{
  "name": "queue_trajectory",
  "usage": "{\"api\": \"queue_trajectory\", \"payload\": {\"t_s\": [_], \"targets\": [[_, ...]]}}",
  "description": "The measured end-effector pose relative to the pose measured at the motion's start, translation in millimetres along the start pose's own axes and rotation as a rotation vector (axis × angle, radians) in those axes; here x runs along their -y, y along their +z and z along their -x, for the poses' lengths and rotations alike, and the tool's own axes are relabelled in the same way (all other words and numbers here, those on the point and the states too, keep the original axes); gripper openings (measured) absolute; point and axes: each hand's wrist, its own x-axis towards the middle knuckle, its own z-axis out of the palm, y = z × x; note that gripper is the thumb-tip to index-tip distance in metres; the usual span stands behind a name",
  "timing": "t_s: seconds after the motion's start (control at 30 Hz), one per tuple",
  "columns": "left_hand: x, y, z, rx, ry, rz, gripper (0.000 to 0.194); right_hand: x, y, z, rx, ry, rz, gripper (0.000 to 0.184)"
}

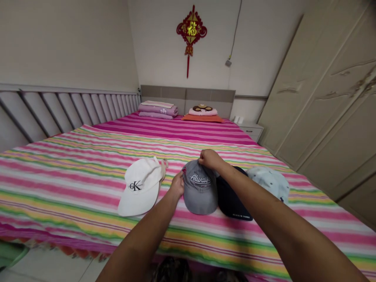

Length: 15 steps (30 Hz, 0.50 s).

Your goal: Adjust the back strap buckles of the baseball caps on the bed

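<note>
Holding the grey cap [201, 201] at two spots, we have our left hand [177, 185] closed on its side edge and our right hand [210, 158] pinching the top of its crown. Gripping it so far apart probably lets us shape the soft crown while leaving the lettering uncovered. The cap is at the near part of the bed [73, 168], brim towards us, between the white cap [141, 188] and the navy cap [230, 197]. A gap on the white cap's side gives our left hand room; the navy cap lies right beside the grey one. Our right forearm [264, 199] crosses over it, partly hiding the pale cap [270, 182] beyond.
</note>
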Motion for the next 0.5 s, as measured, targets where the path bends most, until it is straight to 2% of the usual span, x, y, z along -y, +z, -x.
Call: {"api": "queue_trajectory", "payload": {"t_s": [0.13, 0.27, 0.37, 0.5], "targets": [[2, -0.5, -10, -0.032, 0.104, 0.027, 0.023, 1, 7, -11, -0.023, 0.042, -0.034, 0.028], [1, -8.1, -6, -0.056, 0.039, -0.068, 0.014, -3, 14, -1, -0.033, 0.141, -0.090, 0.028], [1, -14.9, -1, -0.085, -0.007, -0.137, 0.005, -7, 28, 28, -0.019, 0.271, -0.134, 0.029], [7, -18.2, 3, -0.090, 0.005, -0.197, 0.010, -3, 63, 81, 0.065, 0.458, -0.248, 0.021]]}}
